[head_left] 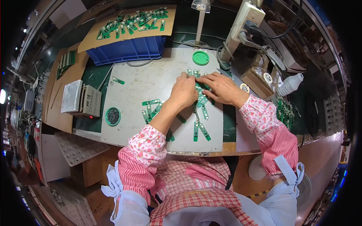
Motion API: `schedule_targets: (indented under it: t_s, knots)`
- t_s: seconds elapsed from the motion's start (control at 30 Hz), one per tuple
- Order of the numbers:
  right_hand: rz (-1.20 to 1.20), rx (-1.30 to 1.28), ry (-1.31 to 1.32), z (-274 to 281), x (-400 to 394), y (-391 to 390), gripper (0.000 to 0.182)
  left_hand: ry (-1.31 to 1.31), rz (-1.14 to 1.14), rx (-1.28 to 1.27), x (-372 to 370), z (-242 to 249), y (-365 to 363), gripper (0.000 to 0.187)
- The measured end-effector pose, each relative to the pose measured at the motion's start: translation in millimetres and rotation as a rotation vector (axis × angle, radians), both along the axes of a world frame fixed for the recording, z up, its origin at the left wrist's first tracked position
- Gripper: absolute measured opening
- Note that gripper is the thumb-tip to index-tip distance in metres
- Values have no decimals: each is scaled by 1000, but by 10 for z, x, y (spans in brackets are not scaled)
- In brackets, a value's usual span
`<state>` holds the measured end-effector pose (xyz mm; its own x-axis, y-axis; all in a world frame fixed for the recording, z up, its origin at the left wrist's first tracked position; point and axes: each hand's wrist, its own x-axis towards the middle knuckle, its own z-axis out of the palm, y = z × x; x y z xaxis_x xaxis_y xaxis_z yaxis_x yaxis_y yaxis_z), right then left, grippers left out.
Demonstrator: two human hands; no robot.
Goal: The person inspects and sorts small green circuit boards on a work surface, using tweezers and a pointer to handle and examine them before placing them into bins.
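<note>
My left hand (pixel 183 90) is closed, its fingers curled down over a loose pile of small green circuit boards (pixel 201 100). Whatever it pinches is hidden under the fingers. My right hand (pixel 220 88) comes in from the other side, fingers bent and their tips meeting those of the left at the top of the pile. What lies between these tips is too small to make out. Two boards (pixel 195 131) lie just below, and another group of boards (pixel 152 102) rests beside my left forearm. One board (pixel 118 80) lies alone at the left of the white work surface (pixel 147 75).
A blue bin (pixel 128 51) topped with cardboard bears many boards. Around the surface are a green round lid (pixel 200 58), a green dish of small black parts (pixel 112 116), a metal box with a red light (pixel 90 101), a power strip on a post (pixel 249 19) and a white bottle (pixel 291 84).
</note>
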<state>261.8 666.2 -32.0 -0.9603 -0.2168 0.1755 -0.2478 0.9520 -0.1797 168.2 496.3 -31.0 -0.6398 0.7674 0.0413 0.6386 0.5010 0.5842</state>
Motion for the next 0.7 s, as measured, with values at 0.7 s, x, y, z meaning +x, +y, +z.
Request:
schedule_targets:
  t_s: [0.7]
  knots:
    - [445, -11, -77, -104, -731, -1771, 44, 274, -42, -204, -1109, 23, -1440, 17]
